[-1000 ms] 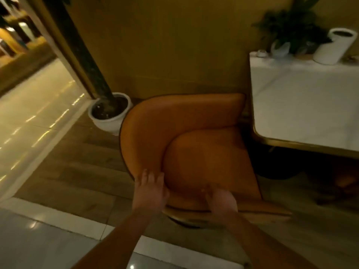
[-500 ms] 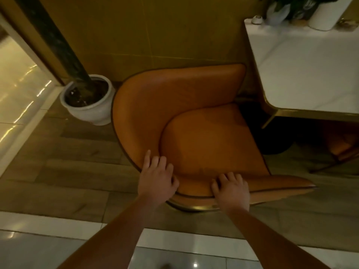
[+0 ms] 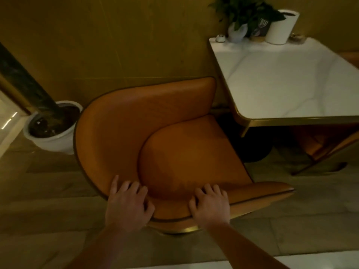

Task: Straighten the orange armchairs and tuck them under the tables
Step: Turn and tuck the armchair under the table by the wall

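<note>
My left hand [image 3: 129, 204] and right hand [image 3: 210, 205], set apart, grip the near rim of the orange armchair [image 3: 174, 152] — fingers [image 3: 208, 188] curled over its edge. It stands on the floor [image 3: 48, 191], seat turned toward the counter [image 3: 291, 84], just beside its corner — a white pot [image 3: 51, 141] on its other side.

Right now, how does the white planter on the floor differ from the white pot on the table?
The floor planter is squat and rounded; the table pot is taller and straight-sided. The floor planter stands beside the orange armchair and holds a thick dark trunk; the table pot stands at the far end of the marble table. Both are white, upright and dark inside.
</note>
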Demonstrator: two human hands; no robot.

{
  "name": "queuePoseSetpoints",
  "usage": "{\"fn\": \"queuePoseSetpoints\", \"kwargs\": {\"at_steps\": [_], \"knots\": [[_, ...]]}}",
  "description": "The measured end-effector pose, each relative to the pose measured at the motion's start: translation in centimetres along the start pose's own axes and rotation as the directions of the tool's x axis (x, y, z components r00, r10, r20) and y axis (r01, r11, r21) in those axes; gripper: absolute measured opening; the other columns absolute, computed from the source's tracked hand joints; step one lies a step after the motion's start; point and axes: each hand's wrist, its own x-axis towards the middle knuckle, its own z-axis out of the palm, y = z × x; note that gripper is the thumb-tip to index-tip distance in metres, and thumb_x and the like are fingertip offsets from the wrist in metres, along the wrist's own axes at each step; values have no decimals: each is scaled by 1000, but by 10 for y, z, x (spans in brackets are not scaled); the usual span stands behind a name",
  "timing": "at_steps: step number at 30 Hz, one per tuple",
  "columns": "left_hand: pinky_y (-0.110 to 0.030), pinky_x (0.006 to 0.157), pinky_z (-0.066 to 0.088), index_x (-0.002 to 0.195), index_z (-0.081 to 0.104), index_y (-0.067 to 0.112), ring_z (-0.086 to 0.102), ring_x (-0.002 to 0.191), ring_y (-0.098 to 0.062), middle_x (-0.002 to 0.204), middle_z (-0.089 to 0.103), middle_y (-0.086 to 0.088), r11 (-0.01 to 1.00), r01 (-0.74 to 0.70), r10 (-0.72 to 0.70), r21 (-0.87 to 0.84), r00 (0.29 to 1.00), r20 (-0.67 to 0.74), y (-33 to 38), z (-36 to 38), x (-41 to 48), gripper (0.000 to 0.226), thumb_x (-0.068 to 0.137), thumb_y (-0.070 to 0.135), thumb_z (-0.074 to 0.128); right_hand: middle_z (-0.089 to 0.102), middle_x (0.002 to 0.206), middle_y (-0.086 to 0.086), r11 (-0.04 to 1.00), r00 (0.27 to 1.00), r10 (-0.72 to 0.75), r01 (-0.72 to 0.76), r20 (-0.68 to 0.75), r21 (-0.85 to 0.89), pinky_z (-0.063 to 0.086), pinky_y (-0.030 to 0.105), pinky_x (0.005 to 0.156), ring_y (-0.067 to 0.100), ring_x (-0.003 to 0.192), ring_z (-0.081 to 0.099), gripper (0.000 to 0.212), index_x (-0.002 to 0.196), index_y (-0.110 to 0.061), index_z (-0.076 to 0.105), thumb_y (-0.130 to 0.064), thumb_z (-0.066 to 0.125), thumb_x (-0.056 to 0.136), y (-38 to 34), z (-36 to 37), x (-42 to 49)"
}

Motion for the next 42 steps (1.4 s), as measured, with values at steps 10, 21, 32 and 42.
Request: {"fn": "queuePoseSetpoints", "kwargs": {"at_steps": [10, 21, 32, 42], "knots": [[-62, 109, 30, 91, 71, 20, 59, 88, -27, 86, 64, -2, 997, -23, 23, 76, 1000, 2, -46, 4, 85, 39, 83, 47, 44, 59, 82, -2, 999, 999, 24, -23, -40, 33, 42, 40, 70, 24, 80, 52, 26, 84, -29, 66, -46, 45, 86, -21, 12, 85], [-63, 110, 29, 86, 66, 22, 57, 83, -26, 82, 60, -2, 996, -74, 74, 55, 997, 8, -101, 9, 200, 32, 84, 46, 45, 57, 89, -4, 994, 994, 109, -109, 17, 0, 41, 37, 76, 20, 87, 50, 33, 90, -30, 64, -49, 37, 88, -44, 23, 204], [-62, 105, 34, 83, 69, 21, 59, 80, -24, 80, 61, 0, 984, -168, 167, 64, 986, 25, -150, 6, 289, 39, 83, 49, 41, 60, 96, -5, 977, 977, 209, -210, 36, 22, 40, 38, 81, 20, 93, 51, 37, 95, -32, 65, -50, 35, 87, -72, 32, 284], [-62, 104, 35, 86, 70, 20, 58, 80, -24, 81, 62, -2, 980, -192, 189, 53, 981, 50, -168, 8, 348, 39, 83, 47, 43, 59, 92, -4, 975, 974, 221, -221, 43, -3, 41, 39, 78, 21, 90, 52, 32, 91, -30, 62, -50, 37, 86, -73, 40, 341]]}}
